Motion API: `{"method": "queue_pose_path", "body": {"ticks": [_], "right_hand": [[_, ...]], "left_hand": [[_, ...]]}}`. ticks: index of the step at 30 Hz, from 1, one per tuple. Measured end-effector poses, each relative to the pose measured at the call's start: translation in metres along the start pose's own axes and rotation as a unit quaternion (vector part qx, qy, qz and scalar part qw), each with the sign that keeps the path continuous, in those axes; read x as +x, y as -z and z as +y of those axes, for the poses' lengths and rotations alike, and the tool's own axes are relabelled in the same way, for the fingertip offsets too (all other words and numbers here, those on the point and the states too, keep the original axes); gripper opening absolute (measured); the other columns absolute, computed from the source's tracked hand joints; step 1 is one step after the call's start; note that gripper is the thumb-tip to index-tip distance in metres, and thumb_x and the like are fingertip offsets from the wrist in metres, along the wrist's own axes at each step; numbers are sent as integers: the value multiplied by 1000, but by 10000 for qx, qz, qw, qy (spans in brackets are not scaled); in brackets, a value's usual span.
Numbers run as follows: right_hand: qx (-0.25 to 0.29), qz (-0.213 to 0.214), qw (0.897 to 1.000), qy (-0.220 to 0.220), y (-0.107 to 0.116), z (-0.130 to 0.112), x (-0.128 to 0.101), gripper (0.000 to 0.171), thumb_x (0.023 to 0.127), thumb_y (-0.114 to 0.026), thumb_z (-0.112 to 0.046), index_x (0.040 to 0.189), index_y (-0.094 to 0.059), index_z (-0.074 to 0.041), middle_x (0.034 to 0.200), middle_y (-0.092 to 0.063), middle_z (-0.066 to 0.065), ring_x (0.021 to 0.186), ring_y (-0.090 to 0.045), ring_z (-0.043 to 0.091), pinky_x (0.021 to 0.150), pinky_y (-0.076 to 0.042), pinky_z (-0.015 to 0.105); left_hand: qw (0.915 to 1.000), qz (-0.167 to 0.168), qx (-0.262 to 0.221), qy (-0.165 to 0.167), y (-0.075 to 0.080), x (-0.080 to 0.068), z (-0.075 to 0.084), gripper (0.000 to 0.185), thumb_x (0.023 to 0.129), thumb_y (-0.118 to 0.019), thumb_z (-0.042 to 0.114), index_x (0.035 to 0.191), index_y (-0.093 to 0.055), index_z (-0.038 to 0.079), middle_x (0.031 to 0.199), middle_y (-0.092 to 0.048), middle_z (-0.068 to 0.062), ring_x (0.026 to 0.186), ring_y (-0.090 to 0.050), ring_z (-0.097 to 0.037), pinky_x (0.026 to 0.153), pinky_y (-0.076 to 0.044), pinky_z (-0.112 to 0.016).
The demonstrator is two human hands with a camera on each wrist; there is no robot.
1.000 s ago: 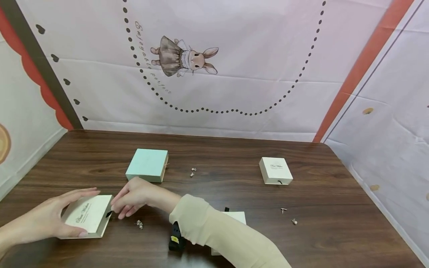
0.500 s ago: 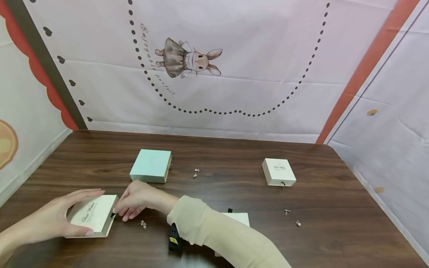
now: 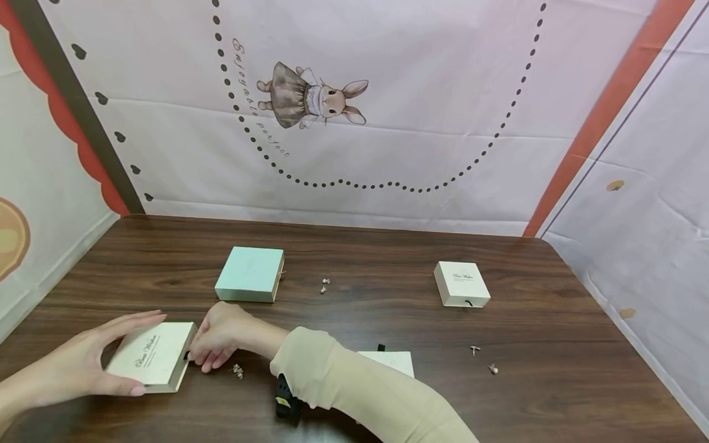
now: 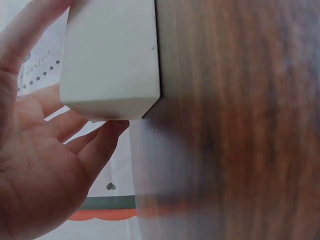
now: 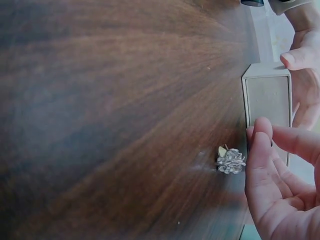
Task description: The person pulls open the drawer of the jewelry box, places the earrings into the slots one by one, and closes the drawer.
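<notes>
Since a second ago, my right hand (image 3: pixel 218 337) has come closer to the black tab (image 3: pixel 187 356) and now pinches it. My left hand (image 3: pixel 83 367), spread wide, holds the white box (image 3: pixel 149 357) on the left of the desk (image 3: pixel 376 307). Shiny earrings (image 3: pixel 238 371) lie just beside my right hand.

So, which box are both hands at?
The cream box at front left: the left hand holds it, the right hand pinches its black tab; neither holds any other.
</notes>
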State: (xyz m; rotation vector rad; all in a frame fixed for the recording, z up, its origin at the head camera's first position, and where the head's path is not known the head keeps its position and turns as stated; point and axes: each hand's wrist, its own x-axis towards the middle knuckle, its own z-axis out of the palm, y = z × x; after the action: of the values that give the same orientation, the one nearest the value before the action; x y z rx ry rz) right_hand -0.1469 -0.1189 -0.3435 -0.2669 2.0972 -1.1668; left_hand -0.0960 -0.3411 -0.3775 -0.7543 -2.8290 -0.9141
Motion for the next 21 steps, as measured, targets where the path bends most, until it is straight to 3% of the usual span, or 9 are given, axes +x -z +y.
{"method": "queue_pose_path", "body": {"ticks": [3,4,8,14,19,21], "right_hand": [[-9,94,10000,14,-1,0,0,13,76,-66,3,63,-66,-1,53,-62,10,39,-53,14,42,-48,24],[8,111,9999,11,-1,0,0,13,76,-67,4,63,-66,-1,52,-62,10,39,-53,14,42,-48,24],[-20,193,9998,0,-2,0,-1,15,75,-68,4,62,-66,-3,52,-62,9,38,-53,13,41,-48,24],[-184,262,9995,14,-2,2,-2,15,74,-69,4,62,-66,-4,49,-60,8,38,-54,13,41,-48,23],[-282,145,9995,81,4,5,-2,14,73,-69,5,63,-66,-4,50,-61,8,39,-54,13,42,-48,23],[-301,68,9995,101,6,6,-2,15,73,-69,6,63,-66,-4,51,-61,8,39,-54,13,42,-48,23]], "left_hand": [[9999,-73,-90,-109,1,-1,2,96,54,-85,16,138,-39,13,137,-30,27,117,-19,20,88,-12,-9],[9998,-76,-74,-159,2,-1,2,96,54,-85,17,138,-38,12,138,-31,26,118,-20,19,81,-11,-4],[9995,-128,-92,-266,2,-3,0,98,56,-85,15,140,-35,12,141,-32,20,119,-20,19,82,-12,-4],[9996,-148,130,190,3,-5,-5,93,57,-84,20,138,-39,20,133,-31,30,112,-21,22,81,-24,-13],[9998,-91,140,97,3,-4,-5,92,56,-85,20,137,-41,19,131,-33,29,112,-21,21,84,-20,-13],[9998,-85,127,98,4,-4,-4,92,55,-85,21,136,-42,19,131,-34,29,112,-22,21,80,-16,-7]]}}
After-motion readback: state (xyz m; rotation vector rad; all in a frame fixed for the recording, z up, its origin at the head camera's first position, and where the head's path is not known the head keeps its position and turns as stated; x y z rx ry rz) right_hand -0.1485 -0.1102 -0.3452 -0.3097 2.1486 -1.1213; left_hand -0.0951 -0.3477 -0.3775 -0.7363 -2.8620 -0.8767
